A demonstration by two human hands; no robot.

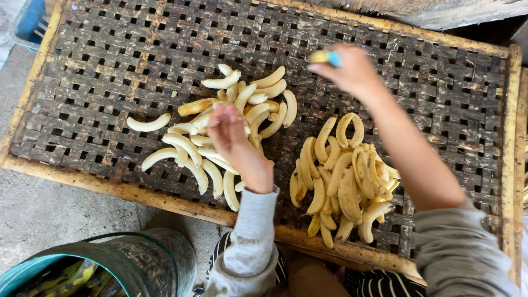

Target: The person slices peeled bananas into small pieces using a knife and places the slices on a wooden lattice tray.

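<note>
Grey sleeves (250,242) frame your view; your left hand (228,129) reaches down into the pile of pale peeled bananas (220,126), fingers curled onto one, while your right hand (346,69) is lifted above the tray, pinching a banana piece (319,56) and a blue-handled tool (334,58). Just beside lies a second, yellower banana heap (346,181); both rest on the woven slatted tray (110,66); a dark bucket (143,261) stands below.

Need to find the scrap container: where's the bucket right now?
In the head view, the teal bucket stands on the floor at bottom left, just below the woven tray's wooden edge, beside the left hand's grey sleeve.
</note>
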